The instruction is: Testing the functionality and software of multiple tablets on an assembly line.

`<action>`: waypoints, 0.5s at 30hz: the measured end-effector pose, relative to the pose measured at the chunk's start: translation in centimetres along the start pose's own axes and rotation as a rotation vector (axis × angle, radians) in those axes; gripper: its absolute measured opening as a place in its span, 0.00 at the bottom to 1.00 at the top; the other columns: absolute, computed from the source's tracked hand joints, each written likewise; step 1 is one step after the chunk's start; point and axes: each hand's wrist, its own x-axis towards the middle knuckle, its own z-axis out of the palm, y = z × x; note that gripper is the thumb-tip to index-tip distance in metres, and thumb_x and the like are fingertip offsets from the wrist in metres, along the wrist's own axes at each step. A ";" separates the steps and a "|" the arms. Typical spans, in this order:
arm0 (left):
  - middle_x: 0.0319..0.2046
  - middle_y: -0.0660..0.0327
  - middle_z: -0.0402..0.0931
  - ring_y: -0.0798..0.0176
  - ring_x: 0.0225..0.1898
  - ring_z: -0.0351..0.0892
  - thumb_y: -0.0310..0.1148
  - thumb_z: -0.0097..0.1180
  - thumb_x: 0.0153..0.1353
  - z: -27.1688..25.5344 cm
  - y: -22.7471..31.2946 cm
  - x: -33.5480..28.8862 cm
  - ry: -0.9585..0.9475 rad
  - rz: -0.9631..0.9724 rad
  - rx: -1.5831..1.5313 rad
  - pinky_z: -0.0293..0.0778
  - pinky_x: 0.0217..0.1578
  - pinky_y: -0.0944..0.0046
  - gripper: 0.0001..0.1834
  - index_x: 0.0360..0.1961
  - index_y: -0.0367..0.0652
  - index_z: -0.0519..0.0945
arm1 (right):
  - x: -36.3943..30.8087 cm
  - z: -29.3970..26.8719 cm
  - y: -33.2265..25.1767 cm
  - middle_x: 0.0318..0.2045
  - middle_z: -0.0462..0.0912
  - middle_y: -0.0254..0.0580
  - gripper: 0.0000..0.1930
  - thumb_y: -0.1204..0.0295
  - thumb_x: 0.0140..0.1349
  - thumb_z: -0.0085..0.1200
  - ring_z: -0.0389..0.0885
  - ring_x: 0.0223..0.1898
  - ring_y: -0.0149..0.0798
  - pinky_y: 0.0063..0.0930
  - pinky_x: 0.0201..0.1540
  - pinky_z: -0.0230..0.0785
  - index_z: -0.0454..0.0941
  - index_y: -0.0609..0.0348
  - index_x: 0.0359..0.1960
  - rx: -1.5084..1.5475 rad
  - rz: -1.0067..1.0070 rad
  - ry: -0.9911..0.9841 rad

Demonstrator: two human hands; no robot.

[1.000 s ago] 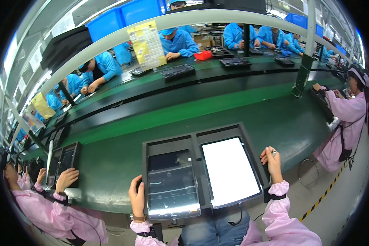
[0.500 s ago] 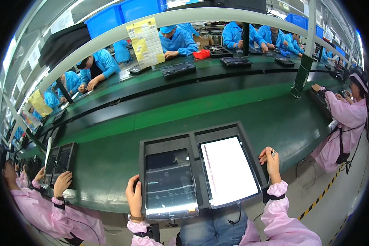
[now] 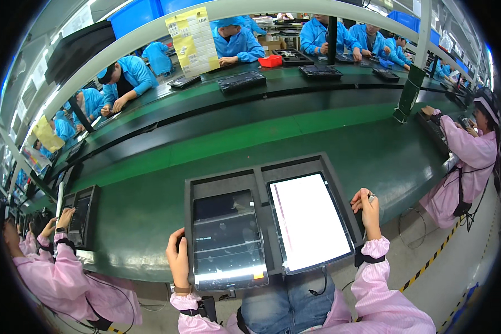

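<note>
A dark two-bay tray (image 3: 260, 197) sits at the near edge of the green bench in front of me. In its left bay lies a tablet (image 3: 228, 242) with a dark, glossy, reflective screen. The right bay holds a tablet (image 3: 310, 222) lit plain white, with a short dark cable (image 3: 324, 281) hanging from its lower edge. My left hand (image 3: 178, 260) is closed on the tray's left side. Beside the right side, my right hand (image 3: 367, 213) has curled fingers with a small silvery bit showing at them; what it holds is unclear.
A co-worker in pink (image 3: 55, 273) handles another dark tray (image 3: 86, 217) at left. Another pink-clad person (image 3: 467, 145) works at right. Beyond a dark conveyor strip (image 3: 206, 125), several people in blue sit near device trays and a red bin (image 3: 270, 61). A post (image 3: 411, 94) rises at right.
The view has tipped slightly, so the scene sits higher in the picture. My hands stay beside the tray. The left co-worker's nearer hand has moved up onto their tray.
</note>
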 end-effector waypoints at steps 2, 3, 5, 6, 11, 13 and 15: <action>0.39 0.59 0.76 0.66 0.41 0.72 0.25 0.44 0.60 -0.2 -0.2 -0.1 -0.006 -0.024 -0.015 0.66 0.45 0.68 0.14 0.45 0.32 0.74 | 0.0 0.3 -0.1 0.18 0.75 0.37 0.20 0.60 0.68 0.40 0.72 0.17 0.24 0.15 0.22 0.63 0.72 0.61 0.23 -0.014 0.003 0.000; 0.40 0.58 0.76 0.66 0.42 0.72 0.25 0.44 0.60 -0.3 -0.3 -0.1 -0.011 -0.047 -0.026 0.66 0.46 0.68 0.14 0.45 0.32 0.74 | -0.1 0.3 -0.2 0.18 0.75 0.37 0.20 0.60 0.68 0.40 0.72 0.17 0.24 0.15 0.22 0.63 0.72 0.61 0.22 -0.026 0.010 0.000; 0.39 0.58 0.76 0.66 0.42 0.72 0.25 0.43 0.60 -0.3 -0.5 -0.1 -0.011 -0.032 -0.023 0.66 0.46 0.68 0.14 0.45 0.32 0.74 | -0.1 0.2 0.3 0.18 0.75 0.37 0.20 0.60 0.68 0.40 0.72 0.17 0.24 0.15 0.21 0.63 0.72 0.61 0.22 -0.014 0.016 0.002; 0.39 0.58 0.76 0.66 0.41 0.72 0.25 0.43 0.60 -0.2 -0.5 0.0 0.005 -0.014 0.003 0.66 0.46 0.68 0.14 0.45 0.32 0.74 | 0.1 0.2 0.3 0.18 0.75 0.37 0.20 0.60 0.68 0.40 0.72 0.17 0.24 0.15 0.21 0.63 0.72 0.62 0.22 -0.022 0.012 0.003; 0.38 0.58 0.76 0.66 0.41 0.72 0.25 0.43 0.60 -0.1 -0.2 -0.2 0.014 -0.002 0.005 0.66 0.46 0.68 0.14 0.45 0.32 0.74 | 0.0 -0.1 0.4 0.18 0.75 0.37 0.20 0.61 0.68 0.40 0.72 0.17 0.24 0.15 0.21 0.63 0.72 0.62 0.22 -0.021 -0.007 0.000; 0.39 0.57 0.76 0.66 0.42 0.72 0.25 0.43 0.60 -0.2 -0.2 -0.4 -0.002 -0.030 -0.012 0.66 0.46 0.68 0.14 0.45 0.32 0.74 | -0.1 -0.2 0.8 0.18 0.75 0.37 0.20 0.61 0.68 0.40 0.72 0.17 0.25 0.15 0.21 0.63 0.72 0.62 0.22 -0.018 0.009 0.002; 0.39 0.57 0.76 0.66 0.42 0.72 0.25 0.43 0.60 -0.1 -0.3 -0.2 -0.003 -0.025 0.002 0.66 0.46 0.68 0.13 0.45 0.32 0.74 | 0.1 -0.2 0.8 0.18 0.75 0.37 0.20 0.61 0.68 0.40 0.72 0.17 0.25 0.15 0.21 0.63 0.72 0.61 0.22 -0.013 0.014 0.001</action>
